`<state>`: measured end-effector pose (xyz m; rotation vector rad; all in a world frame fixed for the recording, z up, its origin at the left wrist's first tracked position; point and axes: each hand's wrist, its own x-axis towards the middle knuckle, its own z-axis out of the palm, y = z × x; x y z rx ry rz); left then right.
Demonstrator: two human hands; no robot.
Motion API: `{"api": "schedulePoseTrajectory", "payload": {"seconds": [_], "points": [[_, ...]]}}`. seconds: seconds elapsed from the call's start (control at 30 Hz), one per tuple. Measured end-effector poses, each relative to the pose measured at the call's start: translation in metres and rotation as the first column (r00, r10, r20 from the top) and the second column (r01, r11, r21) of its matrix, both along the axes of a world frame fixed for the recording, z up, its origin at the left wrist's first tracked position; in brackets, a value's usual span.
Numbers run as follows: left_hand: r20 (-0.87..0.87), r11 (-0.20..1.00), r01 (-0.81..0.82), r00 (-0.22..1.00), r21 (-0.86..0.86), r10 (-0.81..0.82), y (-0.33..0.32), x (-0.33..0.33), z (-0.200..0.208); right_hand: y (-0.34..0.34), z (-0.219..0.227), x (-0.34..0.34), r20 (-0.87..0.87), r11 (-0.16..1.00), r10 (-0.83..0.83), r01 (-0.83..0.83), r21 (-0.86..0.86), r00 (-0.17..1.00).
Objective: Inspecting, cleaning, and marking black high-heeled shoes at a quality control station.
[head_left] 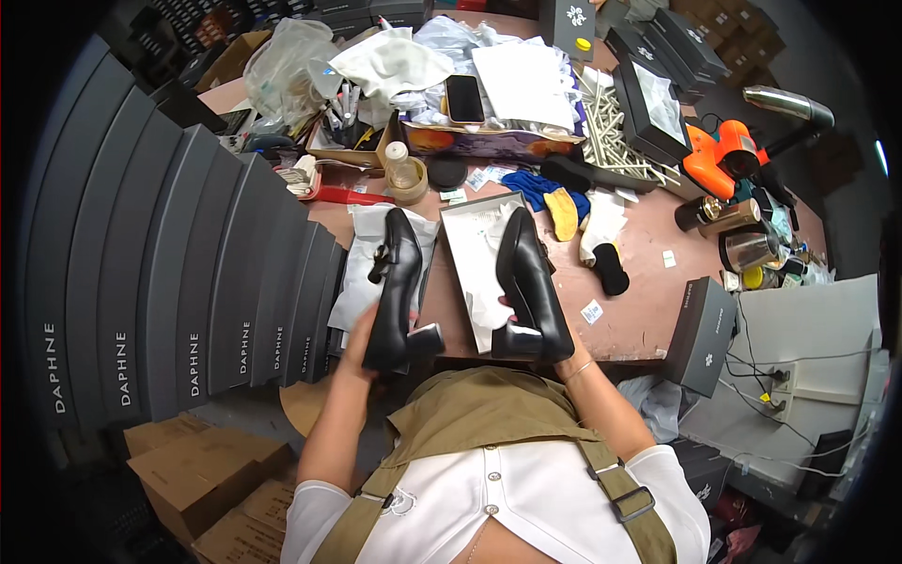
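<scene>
My left hand [359, 336] is closed round the heel end of a black leather shoe [399, 268] with a block heel and a buckle or bow on its strap. My right hand [573, 357] grips the matching black shoe [528, 273] by its heel end. Both shoes are tilted on their sides, toes pointing away from me, block heels turned toward each other. Under the right shoe lies an open shoe box [454, 235] lined with white tissue paper [481, 310]. More white paper [352, 299] lies beneath the left shoe. Most of my fingers are hidden behind the shoes.
Tall stacks of dark grey shoe boxes [178, 282] crowd the left side. Farther back are a glass bottle [401, 171], a phone [463, 100] and pale sticks [606, 122]. An orange tool [719, 160] stands at right, above a shoe box [703, 334] at the table's edge.
</scene>
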<state>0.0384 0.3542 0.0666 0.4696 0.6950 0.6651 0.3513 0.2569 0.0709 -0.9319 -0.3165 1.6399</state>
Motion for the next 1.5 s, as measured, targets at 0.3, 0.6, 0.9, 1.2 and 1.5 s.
{"api": "schedulePoseTrajectory", "payload": {"seconds": [0.3,0.6,0.9,1.2,1.5], "points": [[0.751,0.839,0.340,0.650,-0.424,0.116,-0.081,0.065,0.002,-0.056,-0.013,-0.054,-0.540,0.998,-0.045,0.018,-0.056,0.841],[0.675,0.885,0.301,0.738,-0.355,0.019,-0.102,0.094,-0.014,-0.066,0.003,-0.031,-0.437,0.997,-0.020,-0.013,-0.073,0.899],[0.740,0.844,0.407,0.672,-0.350,-0.017,-0.116,0.130,0.017,-0.073,-0.008,0.020,-0.560,0.977,0.205,-0.203,0.066,0.803],[0.066,0.997,0.047,0.997,-0.061,-0.043,-0.040,0.026,-0.032,-0.059,-0.023,0.019,-0.609,0.993,0.098,-0.119,0.007,0.787],[-0.626,0.353,0.516,0.646,0.780,0.438,-0.052,0.121,0.075,-0.044,-0.014,0.004,-0.416,0.955,0.244,-0.292,-0.055,0.876]]}}
